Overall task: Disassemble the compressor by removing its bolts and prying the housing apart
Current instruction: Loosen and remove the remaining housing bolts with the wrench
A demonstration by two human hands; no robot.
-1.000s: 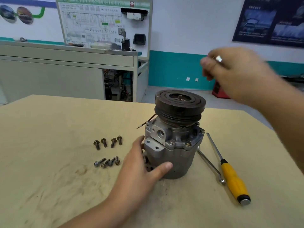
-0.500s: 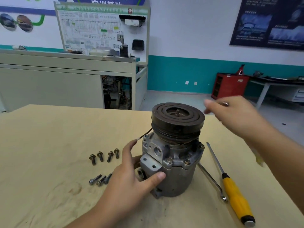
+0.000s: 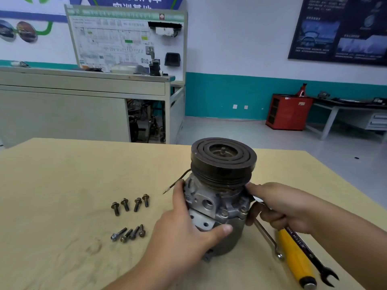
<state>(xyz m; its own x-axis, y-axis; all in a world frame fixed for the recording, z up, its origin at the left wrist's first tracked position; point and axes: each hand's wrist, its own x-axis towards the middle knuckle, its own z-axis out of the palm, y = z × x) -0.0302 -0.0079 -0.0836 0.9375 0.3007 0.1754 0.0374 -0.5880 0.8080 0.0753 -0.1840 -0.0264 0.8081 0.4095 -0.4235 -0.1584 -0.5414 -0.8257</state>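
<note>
The compressor (image 3: 211,204) stands upright on the wooden table (image 3: 62,185), its dark pulley (image 3: 223,160) on top. My left hand (image 3: 184,233) grips the silver housing from the near left, thumb across the front. My right hand (image 3: 280,206) is at the housing's right side, just under the pulley, fingers curled round a dark wrench (image 3: 310,256) whose open end points toward me. The wrench's other end is hidden behind my hand. Several removed bolts lie left of the compressor, in a far row (image 3: 130,204) and a near row (image 3: 128,234).
A yellow-handled screwdriver (image 3: 295,260) and a silver wrench (image 3: 268,239) lie on the table right of the compressor, partly under my right hand. A thin wire (image 3: 178,182) sticks out of the compressor's left side. A workbench and a red cabinet stand far behind.
My right hand has come down from above the pulley to the housing's right side with the wrench. My left hand has stayed on the housing.
</note>
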